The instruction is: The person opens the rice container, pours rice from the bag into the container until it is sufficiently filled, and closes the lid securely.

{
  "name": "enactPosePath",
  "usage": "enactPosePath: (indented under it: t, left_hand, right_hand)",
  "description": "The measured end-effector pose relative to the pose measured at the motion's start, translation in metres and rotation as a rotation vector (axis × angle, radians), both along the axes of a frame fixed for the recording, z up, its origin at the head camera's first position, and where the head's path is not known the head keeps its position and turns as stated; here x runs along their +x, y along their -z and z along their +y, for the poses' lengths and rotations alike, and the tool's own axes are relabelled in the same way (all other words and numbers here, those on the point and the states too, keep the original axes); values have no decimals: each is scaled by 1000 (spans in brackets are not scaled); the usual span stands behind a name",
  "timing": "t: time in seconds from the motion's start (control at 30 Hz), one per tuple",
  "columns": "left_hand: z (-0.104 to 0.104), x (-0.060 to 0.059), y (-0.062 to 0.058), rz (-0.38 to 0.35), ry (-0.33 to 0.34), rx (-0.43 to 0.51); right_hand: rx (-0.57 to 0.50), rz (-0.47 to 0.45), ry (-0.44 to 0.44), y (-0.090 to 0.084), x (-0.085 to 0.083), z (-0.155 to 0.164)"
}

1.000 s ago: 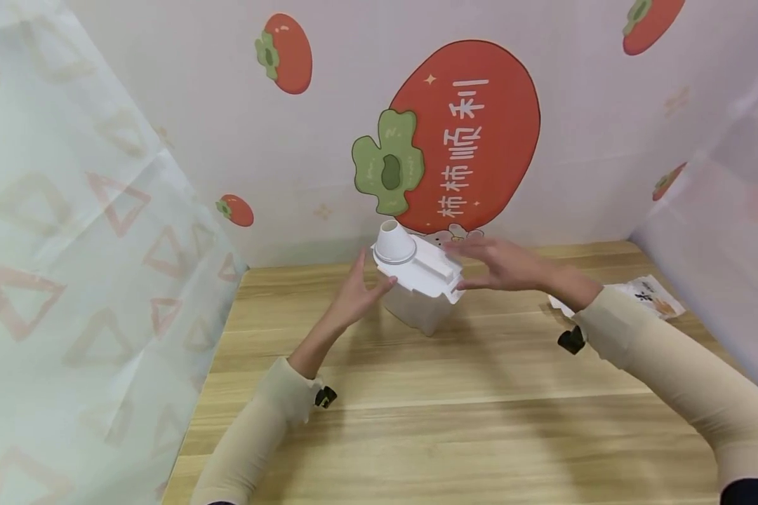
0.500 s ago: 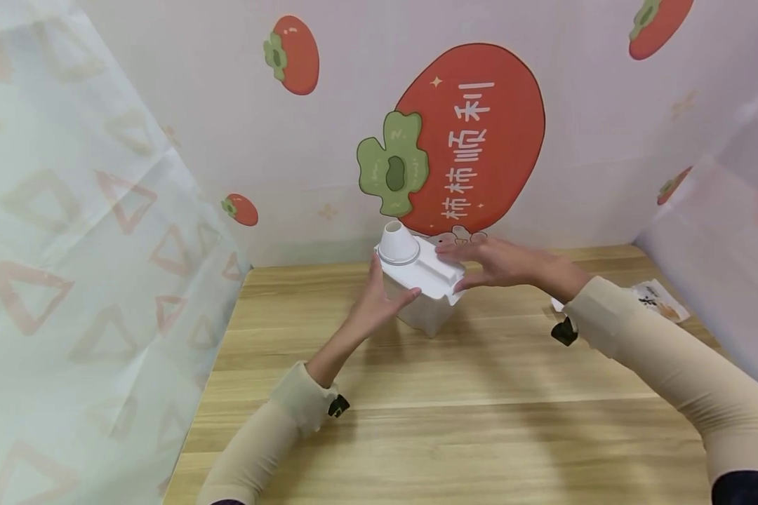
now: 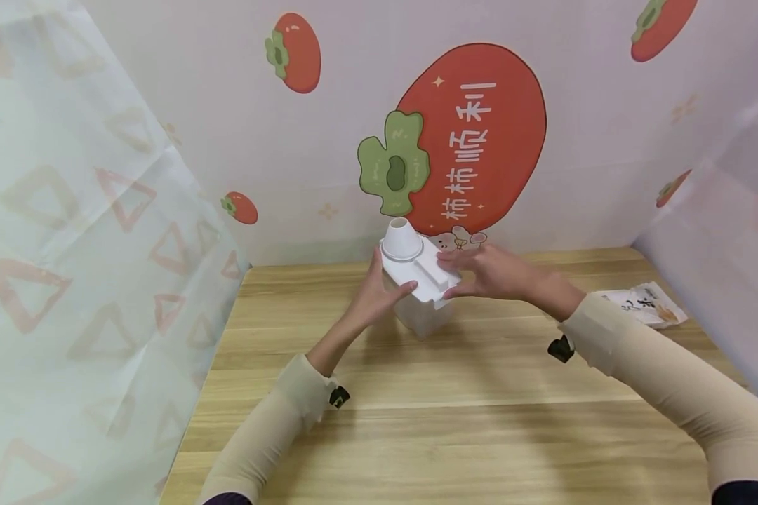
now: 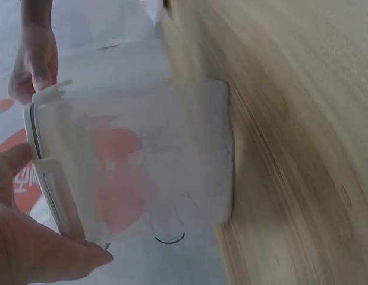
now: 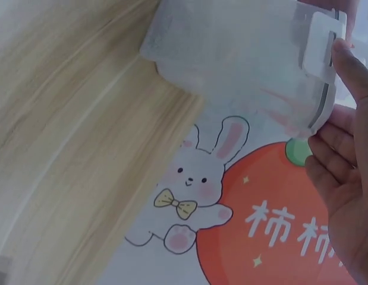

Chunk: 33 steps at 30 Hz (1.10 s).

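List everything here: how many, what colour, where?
Table: one, light wood, foreground
Container: one, cloudy white, on table
Lid: one, white, on container
Cone: one, white, lid's left end
Packet: one, mainly white, table's right rear
Back sheet: one, pale, behind table
Printed fruits: five, red-green, back sheet
Printed rabbit: one, white, back sheet's foot
Side sheets: two, pale, left and right
Sleeves: two, beige, reaching inward
Wrist attachments: two, black, near sleeve ends
Left hand, right hand: two, bare, at lid

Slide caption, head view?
Left hand and right hand grip the white lid of a translucent container on a wood-grain table.
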<state>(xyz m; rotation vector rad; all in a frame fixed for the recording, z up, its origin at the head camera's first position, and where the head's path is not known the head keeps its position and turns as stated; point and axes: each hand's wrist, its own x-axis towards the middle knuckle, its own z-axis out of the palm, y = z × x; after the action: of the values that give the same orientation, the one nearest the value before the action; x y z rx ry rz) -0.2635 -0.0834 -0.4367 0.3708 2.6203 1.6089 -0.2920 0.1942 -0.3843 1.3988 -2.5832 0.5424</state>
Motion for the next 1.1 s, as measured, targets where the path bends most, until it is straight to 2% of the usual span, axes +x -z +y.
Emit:
enactPosePath:
  t: [0.13,0.27,0.4,0.7,0.8,1.1]
  left_hand:
    - [-7,-6,1,-11,29,8]
    - [-15,-10,-1,-21,39,-16]
    - [-21,-15,0,-21,63,1]
    - [-33,-30,0,-27,212,141]
    - [-36,-33,0,-41,247,175]
    - [-41,-37,-1,-66,295,191]
  right_hand:
    - [1,53,43,0,9,-7]
    - [15,136,92,2,18,-18]
    - [37,214,144,4,27,-30]
    - [28,423,187,8,40,-49]
    - [10,439,197,10,44,-53]
    - [-13,475,242,16,50,-62]
